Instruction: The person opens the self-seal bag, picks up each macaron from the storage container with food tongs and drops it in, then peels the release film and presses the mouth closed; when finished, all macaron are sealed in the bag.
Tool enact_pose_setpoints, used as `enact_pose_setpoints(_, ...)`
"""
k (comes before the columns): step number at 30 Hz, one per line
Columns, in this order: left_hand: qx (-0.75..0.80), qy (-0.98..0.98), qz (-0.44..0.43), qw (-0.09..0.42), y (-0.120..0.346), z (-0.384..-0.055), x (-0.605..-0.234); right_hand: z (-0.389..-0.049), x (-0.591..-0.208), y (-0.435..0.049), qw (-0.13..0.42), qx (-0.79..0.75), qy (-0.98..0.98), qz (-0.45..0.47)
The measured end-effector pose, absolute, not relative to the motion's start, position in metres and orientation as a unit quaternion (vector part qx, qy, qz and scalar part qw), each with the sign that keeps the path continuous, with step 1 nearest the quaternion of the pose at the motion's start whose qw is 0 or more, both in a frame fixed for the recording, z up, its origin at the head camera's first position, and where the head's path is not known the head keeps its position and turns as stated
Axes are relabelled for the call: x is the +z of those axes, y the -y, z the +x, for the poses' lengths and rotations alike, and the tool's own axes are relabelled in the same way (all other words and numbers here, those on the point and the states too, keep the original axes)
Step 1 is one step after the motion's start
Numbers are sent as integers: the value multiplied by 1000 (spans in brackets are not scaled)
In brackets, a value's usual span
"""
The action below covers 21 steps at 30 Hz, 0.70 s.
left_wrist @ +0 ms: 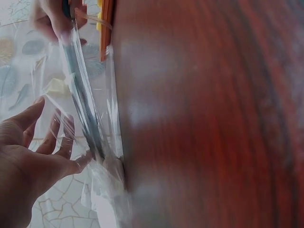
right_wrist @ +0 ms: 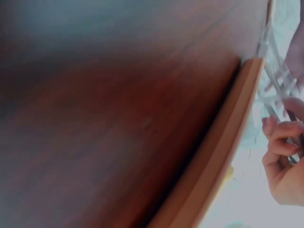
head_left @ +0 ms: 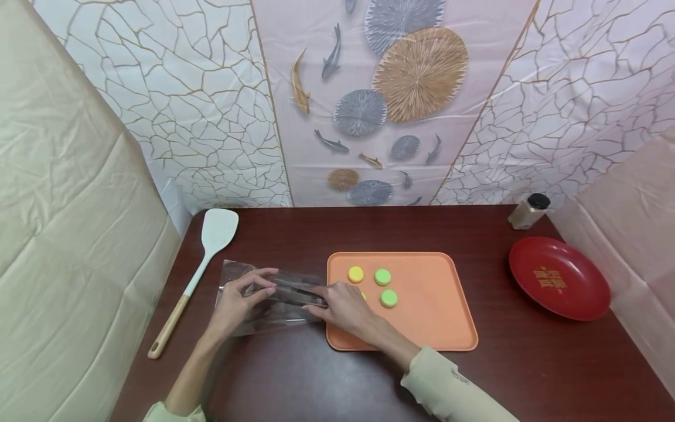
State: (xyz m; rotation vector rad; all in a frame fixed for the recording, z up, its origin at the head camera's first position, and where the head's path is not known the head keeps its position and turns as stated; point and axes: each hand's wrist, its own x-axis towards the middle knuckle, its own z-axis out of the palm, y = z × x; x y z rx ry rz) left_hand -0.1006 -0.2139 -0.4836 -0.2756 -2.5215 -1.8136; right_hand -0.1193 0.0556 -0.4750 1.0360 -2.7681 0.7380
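Note:
A clear plastic bag lies left of the orange tray, its film reaching toward the tray's edge. Metal tongs run lengthwise along the bag, within its film in the left wrist view. My right hand grips the dark end of the tongs beside the tray. My left hand is over the bag, thumb and fingers spread apart and touching the film. Under the film in the left wrist view shows a small pale yellow piece. On the tray sit green macarons and yellow macarons, one partly hidden by my right hand.
A white spatula with a wooden handle lies at the left table edge. A red plate is at the right, with a black-capped jar behind it. Patterned cloth walls border the dark table.

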Motion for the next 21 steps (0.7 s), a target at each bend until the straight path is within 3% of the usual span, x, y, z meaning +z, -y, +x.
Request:
enact_pose_setpoints(8,-586,806,-81,5,214,-100,-484,-105,-462,-92,10,268,899,347)
enact_pose_setpoints(16,-591,802,-81,6,213,-101,-483,-94,-449,-127,20,247,903,351)
enact_pose_setpoints(21,-589,804,-85,5,211,-103,-483,-87,-442,-152,-2,254,906,338)
